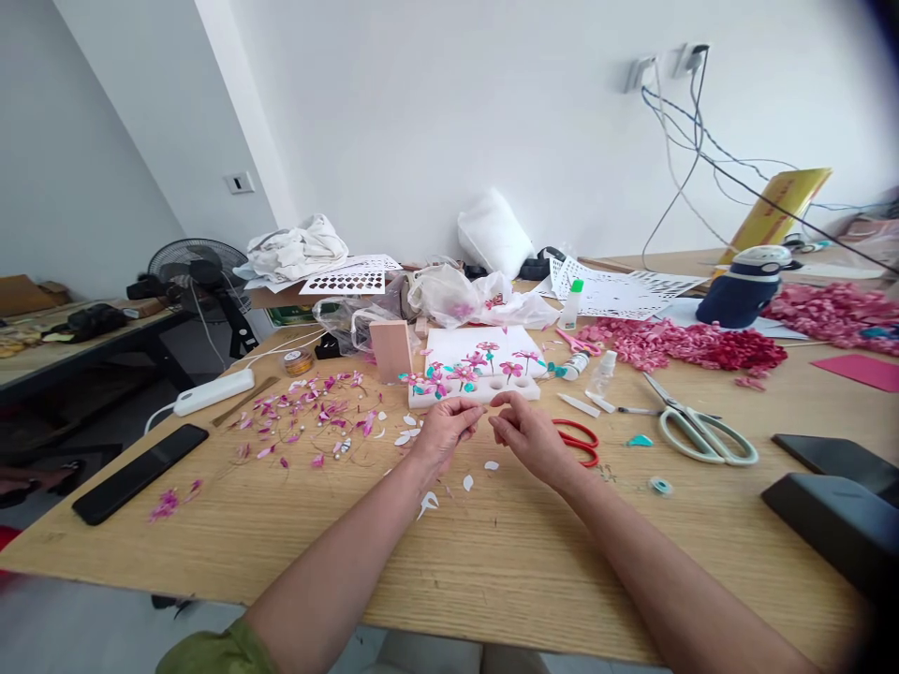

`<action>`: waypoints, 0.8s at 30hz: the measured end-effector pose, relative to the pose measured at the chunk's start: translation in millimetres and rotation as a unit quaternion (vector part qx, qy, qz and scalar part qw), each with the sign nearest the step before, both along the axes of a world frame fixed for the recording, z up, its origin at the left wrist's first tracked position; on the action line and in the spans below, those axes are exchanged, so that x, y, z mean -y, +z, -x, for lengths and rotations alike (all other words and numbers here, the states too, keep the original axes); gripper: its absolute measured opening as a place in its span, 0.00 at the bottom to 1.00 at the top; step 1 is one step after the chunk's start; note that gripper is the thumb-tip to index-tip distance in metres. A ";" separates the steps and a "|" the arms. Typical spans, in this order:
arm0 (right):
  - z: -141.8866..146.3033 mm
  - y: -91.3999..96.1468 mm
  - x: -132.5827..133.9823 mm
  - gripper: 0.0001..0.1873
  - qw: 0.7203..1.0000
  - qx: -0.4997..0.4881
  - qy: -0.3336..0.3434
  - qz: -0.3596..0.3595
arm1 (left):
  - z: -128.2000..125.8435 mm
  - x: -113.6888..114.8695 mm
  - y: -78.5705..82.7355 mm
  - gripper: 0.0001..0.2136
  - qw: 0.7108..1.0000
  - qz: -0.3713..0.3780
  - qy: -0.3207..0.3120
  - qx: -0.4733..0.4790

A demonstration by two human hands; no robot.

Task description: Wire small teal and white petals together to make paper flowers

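My left hand is closed in a pinch above the middle of the table, its fingertips pointing right. Facing it, with a small gap between, my right hand has curled fingers, thumb near the index finger. Whatever they hold is too small to make out. Just behind them, pink fabric flowers with teal leaves stand on thin stems in a white foam block. White petal-shaped pieces lie below and left of my hands. Red-handled scissors lie beside my right hand.
Loose pink petals and stems spread to the left, near a black phone and a white power strip. Large scissors, a green-capped bottle and heaped pink fabric pieces are on the right.
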State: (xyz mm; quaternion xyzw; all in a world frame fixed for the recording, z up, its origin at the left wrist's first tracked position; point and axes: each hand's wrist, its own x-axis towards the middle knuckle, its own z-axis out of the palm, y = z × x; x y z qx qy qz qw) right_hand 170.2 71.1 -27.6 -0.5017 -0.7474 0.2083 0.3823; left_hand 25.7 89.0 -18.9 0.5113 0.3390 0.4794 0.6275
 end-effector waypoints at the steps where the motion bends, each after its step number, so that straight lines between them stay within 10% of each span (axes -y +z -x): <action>1: 0.4 0.0 0.1 0.07 1.000 -0.007 0.008 0.007 | -0.5 1.2 2.2 0.10 1.000 -0.004 0.006 -0.010; 12: -4.9 9.9 2.6 0.09 0.988 -0.098 -0.053 -0.111 | 1.5 7.3 3.5 0.11 1.000 0.018 -0.023 -0.002; 24: -2.2 5.3 -3.5 0.07 0.986 -0.159 -0.006 0.044 | 0.9 9.3 -1.9 0.09 1.000 0.012 -0.010 -0.025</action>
